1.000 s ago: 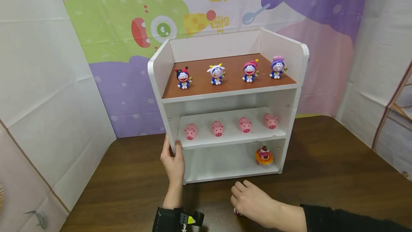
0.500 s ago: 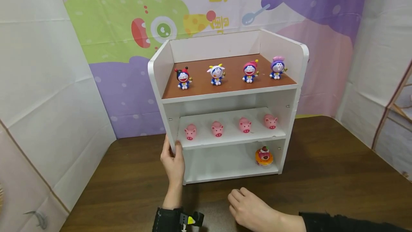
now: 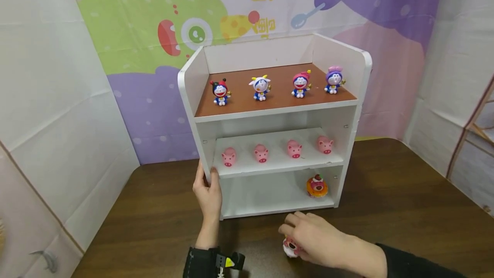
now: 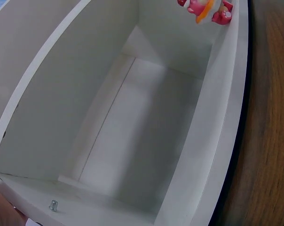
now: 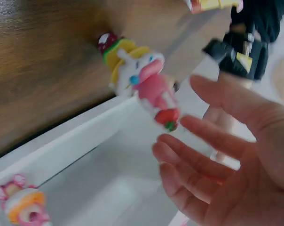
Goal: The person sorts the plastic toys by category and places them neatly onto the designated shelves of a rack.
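Note:
My left hand (image 3: 208, 196) holds the left side panel of a white shelf unit (image 3: 275, 171), thumb at its front edge and fingers along the outside. Over the table in front of the unit, my right hand (image 3: 314, 239) partly covers a small pink-and-white figurine (image 3: 290, 248). In the right wrist view that strawberry-topped figurine (image 5: 153, 87) lies just off the fingertips of my spread right hand (image 5: 226, 155). Yellow, green and dark red parts (image 5: 114, 47) adjoin it; whether they are a second figurine I cannot tell. A pink bear figurine (image 3: 317, 187) in an orange ring stands at the bottom shelf's right end.
Several blue-and-white cat figurines (image 3: 260, 89) line the brown top shelf. Several pink pigs (image 3: 260, 153) stand along the middle shelf. Another figurine (image 5: 215, 4) shows partly at the right wrist view's top edge. A patterned cloth (image 3: 135, 20) hangs behind the dark wooden table (image 3: 154, 209).
My right hand has shifted slightly up and to the right in the head view, its fingers more spread. The pink-and-white figurine now shows beside it. My left hand stays on the panel.

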`<state>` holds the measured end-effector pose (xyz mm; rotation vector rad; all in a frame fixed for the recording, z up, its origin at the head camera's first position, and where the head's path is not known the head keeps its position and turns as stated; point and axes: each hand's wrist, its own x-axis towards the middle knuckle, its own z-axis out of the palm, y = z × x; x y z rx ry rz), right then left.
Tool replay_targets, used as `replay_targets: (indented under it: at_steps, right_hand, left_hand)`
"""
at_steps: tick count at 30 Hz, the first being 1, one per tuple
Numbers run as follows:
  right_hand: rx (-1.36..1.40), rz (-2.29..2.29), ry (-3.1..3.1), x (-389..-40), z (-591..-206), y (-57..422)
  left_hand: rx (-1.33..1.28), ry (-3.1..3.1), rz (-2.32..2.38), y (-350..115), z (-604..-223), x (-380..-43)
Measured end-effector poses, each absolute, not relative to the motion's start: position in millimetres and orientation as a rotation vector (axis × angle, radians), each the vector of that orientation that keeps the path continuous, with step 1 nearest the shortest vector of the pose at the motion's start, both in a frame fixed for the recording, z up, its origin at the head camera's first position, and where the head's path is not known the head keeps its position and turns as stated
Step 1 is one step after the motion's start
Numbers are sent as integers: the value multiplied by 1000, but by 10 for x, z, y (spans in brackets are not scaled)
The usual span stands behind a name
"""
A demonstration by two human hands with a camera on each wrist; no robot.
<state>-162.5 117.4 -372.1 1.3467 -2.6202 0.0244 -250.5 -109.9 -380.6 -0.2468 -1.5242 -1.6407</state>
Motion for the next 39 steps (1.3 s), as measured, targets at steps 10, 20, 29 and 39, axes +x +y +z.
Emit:
replay_targets:
  at_steps: [10,20,29,39]
  right_hand:
    - [1103,766,-2783,-1742,-3863,1300]
    - [1072,1127,-2682,-1791,-3976,1328]
    - [1074,1110,-2742,-1819,-3908,1370]
    - [1097,923,-2685,-1995,-3738,1401]
  left_hand:
    - [-250,-1511,-1639,-1136,-3945,-2637]
    - [-253,-1540,-1629,-1080,-3748,-2457]
    - [-245,-1540,-1626,-1080,-3741,-2453]
    - [-258,-1550,-1618,-1081,-3732,-2440]
